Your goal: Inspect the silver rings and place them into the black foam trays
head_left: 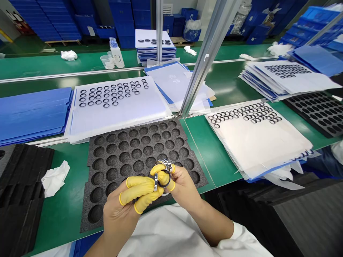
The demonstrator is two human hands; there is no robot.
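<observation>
silver rings (164, 165) (black-edged) clamped between left hand (120, 210) and right hand (183, 187), together over dimpled foam tray (134, 142)

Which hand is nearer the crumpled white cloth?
Left. The left hand sits right of the crumpled white cloth, over the foam tray; the right hand is farther right, past the left hand.

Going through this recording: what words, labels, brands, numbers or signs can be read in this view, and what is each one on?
Nothing can be read: the faint marks on the translucent sheet, the label on the plastic bottle and the white label on the blue crate are too small or blurred.
</observation>
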